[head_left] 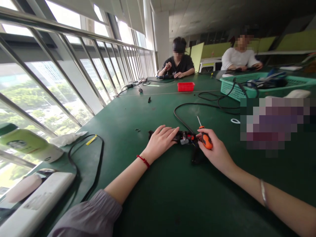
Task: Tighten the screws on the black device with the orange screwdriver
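Observation:
A black corded device [184,138] with its inner parts exposed lies on the green table; it looks like an opened power tool. My left hand [161,139] lies across its left part, fingers nearly straight over the top and holding it against the table. In my right hand [215,149] is an orange-and-black screwdriver [206,140], its thin shaft pointing up and away from the device. The fingertips of that hand reach the device's right end, where red parts show. Several small screws [137,130] lie beyond my left hand. A black cord [180,110] runs behind the device.
A green basket [232,90] of tools stands at right, near a blurred-out patch. Further off are a red tray [186,87] and two people seated at the table. On the left are a green bottle [29,143], a white box [40,204], a looped cable [100,161] and a metal railing.

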{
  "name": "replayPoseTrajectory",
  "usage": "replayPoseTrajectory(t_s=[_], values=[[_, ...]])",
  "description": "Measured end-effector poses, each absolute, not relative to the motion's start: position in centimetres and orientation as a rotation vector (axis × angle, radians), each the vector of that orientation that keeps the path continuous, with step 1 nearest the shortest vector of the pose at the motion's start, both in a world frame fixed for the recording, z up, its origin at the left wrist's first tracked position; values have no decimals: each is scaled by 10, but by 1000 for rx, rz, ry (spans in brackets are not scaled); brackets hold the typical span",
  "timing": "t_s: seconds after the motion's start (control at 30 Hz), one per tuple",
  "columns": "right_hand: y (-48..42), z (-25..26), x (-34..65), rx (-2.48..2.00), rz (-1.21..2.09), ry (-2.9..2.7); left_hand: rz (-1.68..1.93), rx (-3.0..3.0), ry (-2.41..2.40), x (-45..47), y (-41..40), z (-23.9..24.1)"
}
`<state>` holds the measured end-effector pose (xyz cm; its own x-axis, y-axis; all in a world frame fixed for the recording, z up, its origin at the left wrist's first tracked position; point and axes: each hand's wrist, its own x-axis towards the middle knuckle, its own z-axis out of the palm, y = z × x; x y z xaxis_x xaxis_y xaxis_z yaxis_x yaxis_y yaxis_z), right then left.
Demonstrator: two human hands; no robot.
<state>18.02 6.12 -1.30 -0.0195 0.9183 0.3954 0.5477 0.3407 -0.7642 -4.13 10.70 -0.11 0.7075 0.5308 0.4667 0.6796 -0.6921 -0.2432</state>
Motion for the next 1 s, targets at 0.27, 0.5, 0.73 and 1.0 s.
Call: replayPoseTrajectory(t_s=[0.27,0.5,0.73,1.0], values=[[62,-17,181,-1306,543,-1704,-667,-2162,-1583,-55,126,-8],[61,-15,181,-1369,576,-1754,-578,-2014,-2002,-130,124,2],[61,-15,184,-1354,501,-1788,-328,-2205,-1864,-138,111,4],[62,-17,184,-1388,532,-1785,-192,-2240,-1841,-132,100,14]])
